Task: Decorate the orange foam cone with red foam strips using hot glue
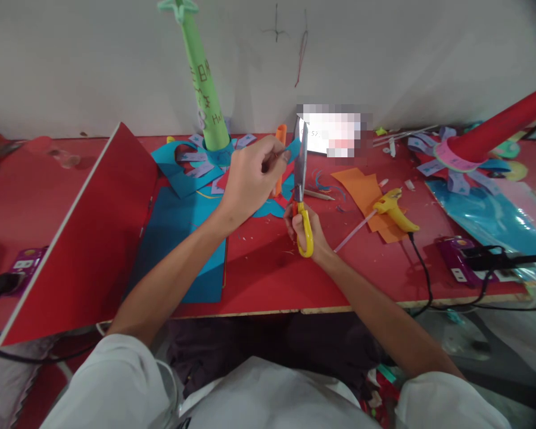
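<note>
Two grips: left hand [254, 176] pinching small blue paper piece [293, 146], green paper tube [202, 83] at its eleven o'clock; right hand [318, 233] clasping yellow-handled metal scissors [299, 179].

Dark handwriting runs along the green paper tube [206, 98]: partway up, a boxy sign like 日, and lower down the capitals HA, the mark after them unclear; the other strokes cannot be made out. Right of that tube, a lit screen [313, 143] shows the digits 57. Print on lilac paper strips [193, 157] around the tube's base is illegible
</note>
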Motion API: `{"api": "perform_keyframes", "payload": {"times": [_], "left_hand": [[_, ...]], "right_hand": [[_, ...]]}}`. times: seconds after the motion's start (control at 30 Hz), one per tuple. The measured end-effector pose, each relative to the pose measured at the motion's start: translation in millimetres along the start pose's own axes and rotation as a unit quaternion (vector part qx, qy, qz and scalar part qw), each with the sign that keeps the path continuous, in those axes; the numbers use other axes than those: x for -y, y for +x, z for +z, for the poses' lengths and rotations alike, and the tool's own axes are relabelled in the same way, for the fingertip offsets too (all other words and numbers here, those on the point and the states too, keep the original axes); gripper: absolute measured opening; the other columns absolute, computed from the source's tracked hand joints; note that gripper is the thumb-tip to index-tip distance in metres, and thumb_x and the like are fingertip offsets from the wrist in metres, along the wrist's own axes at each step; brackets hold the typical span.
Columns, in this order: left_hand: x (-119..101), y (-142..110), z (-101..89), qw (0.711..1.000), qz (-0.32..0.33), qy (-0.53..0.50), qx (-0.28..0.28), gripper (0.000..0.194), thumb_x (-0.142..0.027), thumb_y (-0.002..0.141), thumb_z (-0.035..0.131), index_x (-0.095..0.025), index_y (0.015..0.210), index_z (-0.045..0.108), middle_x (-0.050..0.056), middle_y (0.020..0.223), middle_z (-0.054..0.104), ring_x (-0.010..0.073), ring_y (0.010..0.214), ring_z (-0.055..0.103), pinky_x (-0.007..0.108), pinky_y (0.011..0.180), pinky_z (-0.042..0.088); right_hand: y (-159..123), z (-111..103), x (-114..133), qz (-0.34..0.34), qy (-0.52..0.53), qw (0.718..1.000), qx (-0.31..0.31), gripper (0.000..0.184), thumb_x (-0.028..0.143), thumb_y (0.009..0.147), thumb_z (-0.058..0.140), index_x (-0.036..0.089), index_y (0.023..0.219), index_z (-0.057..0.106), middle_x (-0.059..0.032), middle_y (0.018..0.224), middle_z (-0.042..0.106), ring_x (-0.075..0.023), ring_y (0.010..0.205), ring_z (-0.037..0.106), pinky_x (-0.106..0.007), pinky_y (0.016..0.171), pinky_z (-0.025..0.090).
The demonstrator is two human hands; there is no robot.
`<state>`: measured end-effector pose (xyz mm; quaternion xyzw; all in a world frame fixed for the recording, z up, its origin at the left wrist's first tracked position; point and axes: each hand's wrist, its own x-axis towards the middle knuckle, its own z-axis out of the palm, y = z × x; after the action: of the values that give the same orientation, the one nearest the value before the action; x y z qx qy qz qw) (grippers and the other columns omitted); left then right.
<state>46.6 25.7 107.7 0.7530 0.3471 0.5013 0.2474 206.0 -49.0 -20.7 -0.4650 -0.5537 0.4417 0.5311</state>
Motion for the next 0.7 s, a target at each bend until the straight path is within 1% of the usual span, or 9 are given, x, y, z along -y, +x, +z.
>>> {"api": "perform_keyframes", "payload": {"times": [0.13, 0.3, 0.47, 0.57, 0.7], "left_hand": [[2, 1, -1.8, 1.0, 0.003, 0.002, 0.01, 0.026, -0.03, 0.101, 0.072, -0.023, 0.078, 0.06, -0.004, 0.06, 0.048, 0.012, 0.058, 0.053, 0.028, 0.059, 0.043], [0, 3, -6.5, 1.0, 0.016, 0.009, 0.021, 0.031, -0.041, 0.106, 0.065, -0.023, 0.081, 0.06, -0.002, 0.064, 0.051, 0.013, 0.062, 0.056, 0.029, 0.06, 0.045], [0, 3, -8.4, 0.999, 0.018, 0.02, 0.022, 0.035, -0.046, 0.109, 0.061, -0.022, 0.083, 0.059, -0.001, 0.068, 0.053, 0.0142, 0.066, 0.059, 0.03, 0.065, 0.048], [5, 5, -8.3, 0.999, 0.014, 0.024, 0.02, 0.034, -0.047, 0.107, 0.063, -0.022, 0.084, 0.06, -0.001, 0.07, 0.053, 0.0149, 0.068, 0.059, 0.03, 0.067, 0.049], [13, 9, -8.7, 1.0, 0.012, 0.021, -0.004, 0.037, -0.049, 0.102, 0.072, -0.023, 0.08, 0.059, -0.002, 0.067, 0.049, 0.0143, 0.065, 0.053, 0.031, 0.065, 0.044]], "right_hand": [[1, -1, 5, 0.005, 0.011, 1.0, -0.005, 0.071, 0.096, 0.082, 0.059, 0.026, 0.091, 0.056, 0.0026, 0.074, 0.047, -0.0128, 0.06, 0.042, -0.027, 0.049, 0.035], [1, -1, 10, 0.009, 0.014, 1.0, 0.0, 0.071, 0.095, 0.082, 0.061, 0.025, 0.089, 0.056, 0.0037, 0.071, 0.046, -0.012, 0.058, 0.041, -0.027, 0.048, 0.034], [0, -2, 9, 0.003, 0.009, 1.0, 0.002, 0.071, 0.095, 0.083, 0.06, 0.025, 0.089, 0.055, 0.0045, 0.07, 0.046, -0.0116, 0.058, 0.04, -0.027, 0.048, 0.034], [-1, -3, 7, -0.004, 0.004, 1.0, 0.003, 0.071, 0.095, 0.084, 0.058, 0.024, 0.087, 0.054, 0.0047, 0.069, 0.045, -0.0112, 0.057, 0.039, -0.028, 0.049, 0.033], [0, -5, 8, 0.006, -0.026, 1.0, 0.003, 0.075, 0.1, 0.081, 0.054, 0.025, 0.084, 0.049, 0.0049, 0.066, 0.043, -0.0118, 0.056, 0.039, -0.028, 0.049, 0.033]]}}
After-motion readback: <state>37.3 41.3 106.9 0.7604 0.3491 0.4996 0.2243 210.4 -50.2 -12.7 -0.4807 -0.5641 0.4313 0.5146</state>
